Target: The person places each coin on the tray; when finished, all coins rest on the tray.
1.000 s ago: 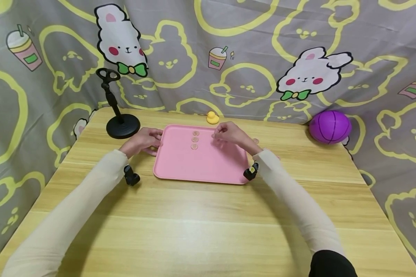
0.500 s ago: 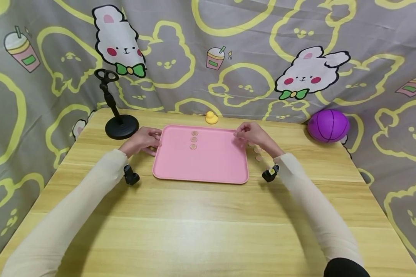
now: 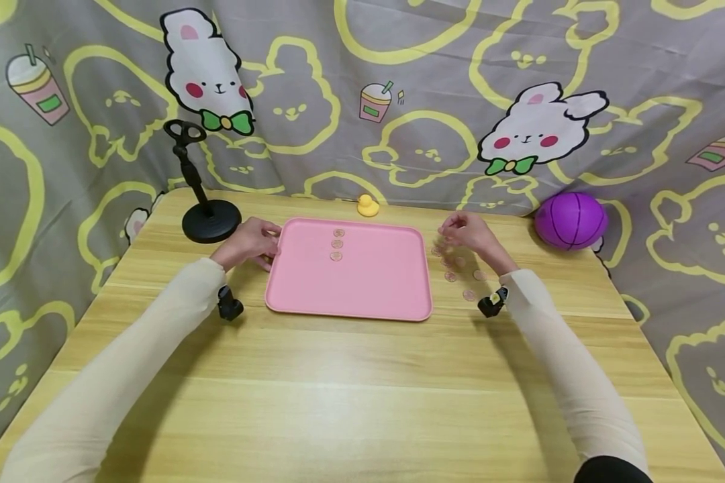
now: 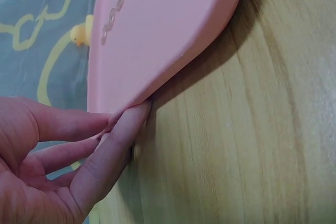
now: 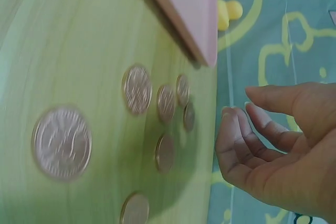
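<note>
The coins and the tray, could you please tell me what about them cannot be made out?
Tray: edge partly hidden by the left hand, left wrist view.
Coins on tray: designs too small, head view.
Loose coins: designs blurred, right wrist view.
Lowest coin: cut off by that view's bottom edge.

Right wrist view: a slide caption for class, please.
Right hand hovers near seven coins on wooden table beside pink tray.

Pink tray [image 3: 368, 288] looks like smooth, mostly matt plastic, tabletop [image 3: 314, 396] is wood-grain with a soft sheen. Coins [image 5: 62, 142] seem like embossed metal, and the backdrop [image 3: 423, 67] is just wrinkly cloth.
</note>
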A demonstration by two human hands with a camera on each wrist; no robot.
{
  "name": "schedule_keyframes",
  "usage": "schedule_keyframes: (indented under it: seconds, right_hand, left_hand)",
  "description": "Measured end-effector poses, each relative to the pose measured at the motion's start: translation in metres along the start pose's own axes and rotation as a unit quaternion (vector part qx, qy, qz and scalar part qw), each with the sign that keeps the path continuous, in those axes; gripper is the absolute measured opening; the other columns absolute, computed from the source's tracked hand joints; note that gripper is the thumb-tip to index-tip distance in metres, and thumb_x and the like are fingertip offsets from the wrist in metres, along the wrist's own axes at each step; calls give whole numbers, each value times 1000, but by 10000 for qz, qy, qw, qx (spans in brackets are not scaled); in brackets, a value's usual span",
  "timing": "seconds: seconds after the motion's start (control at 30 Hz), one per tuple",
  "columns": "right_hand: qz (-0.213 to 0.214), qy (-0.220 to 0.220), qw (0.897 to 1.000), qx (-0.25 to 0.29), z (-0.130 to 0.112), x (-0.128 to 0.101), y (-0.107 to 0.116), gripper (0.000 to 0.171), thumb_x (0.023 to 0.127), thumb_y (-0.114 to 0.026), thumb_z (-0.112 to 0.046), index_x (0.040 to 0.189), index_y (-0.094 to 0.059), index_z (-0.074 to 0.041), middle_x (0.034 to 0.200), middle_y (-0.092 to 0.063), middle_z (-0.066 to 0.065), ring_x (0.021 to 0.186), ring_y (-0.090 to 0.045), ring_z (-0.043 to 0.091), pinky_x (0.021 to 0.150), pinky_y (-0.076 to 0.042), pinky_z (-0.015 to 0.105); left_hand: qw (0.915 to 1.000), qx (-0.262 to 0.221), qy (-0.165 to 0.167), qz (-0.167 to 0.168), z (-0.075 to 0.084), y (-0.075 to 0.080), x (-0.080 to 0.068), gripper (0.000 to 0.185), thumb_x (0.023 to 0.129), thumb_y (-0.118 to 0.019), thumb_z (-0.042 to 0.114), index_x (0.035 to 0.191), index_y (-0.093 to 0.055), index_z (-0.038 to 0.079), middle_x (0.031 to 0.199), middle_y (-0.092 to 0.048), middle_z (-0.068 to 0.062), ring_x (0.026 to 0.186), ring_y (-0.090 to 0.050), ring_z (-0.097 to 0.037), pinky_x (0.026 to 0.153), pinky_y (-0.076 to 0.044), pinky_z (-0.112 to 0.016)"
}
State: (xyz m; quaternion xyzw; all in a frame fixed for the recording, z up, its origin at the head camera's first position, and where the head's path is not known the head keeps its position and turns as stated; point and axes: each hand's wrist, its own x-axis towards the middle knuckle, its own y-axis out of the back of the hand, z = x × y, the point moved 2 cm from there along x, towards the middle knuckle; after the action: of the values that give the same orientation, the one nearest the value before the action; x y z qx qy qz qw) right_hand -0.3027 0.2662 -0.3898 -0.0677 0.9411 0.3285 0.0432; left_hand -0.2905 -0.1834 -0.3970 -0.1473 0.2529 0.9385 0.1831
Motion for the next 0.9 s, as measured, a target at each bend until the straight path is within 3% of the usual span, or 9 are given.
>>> schedule_keyframes:
  seconds: [0.2,0.5,0.7,0.77,0.9]
  right_hand:
    - [-9,-138,9997,-183,15,2,10,24,103,-63,-6,119,-59,12,107,-66,19,74,-61,11,68,-57,22]
    - [-480,-395,9969,478,41,4,23,35,104,-59,-1,134,-54,17,105,-67,13,80,-64,6,75,-59,21]
    - [-867,-84,9962,69,45,7,18,36,104,-63,-5,136,-58,10,119,-65,22,88,-58,9,76,-52,20]
    - [-998,102,9949,-79,44,9,15,37,103,-64,-5,136,-58,9,114,-65,21,88,-56,12,76,-50,22]
    - [-1044,210,9940,-246,41,10,9,36,102,-67,-5,135,-59,8,89,-62,10,77,-56,16,75,-45,26]
  left_hand:
    - [10000,6,37,-9,2,-1,1,65,95,-59,-6,156,-37,-12,116,-66,-30,83,-72,-24,67,-66,-36]
    - [10000,60,-12,-5,5,-4,1,64,95,-58,-6,155,-38,-13,112,-70,-30,79,-73,-22,66,-66,-35]
    - [9999,105,52,1,5,-2,-1,65,94,-58,-7,155,-37,-12,104,-72,-25,76,-72,-22,65,-66,-35]
    - [9999,117,45,22,4,-2,-1,65,94,-58,-7,155,-37,-12,104,-72,-25,77,-72,-21,65,-66,-35]
    - [9999,143,8,31,4,0,-1,65,94,-58,-7,155,-37,-13,103,-72,-25,77,-72,-21,64,-66,-34]
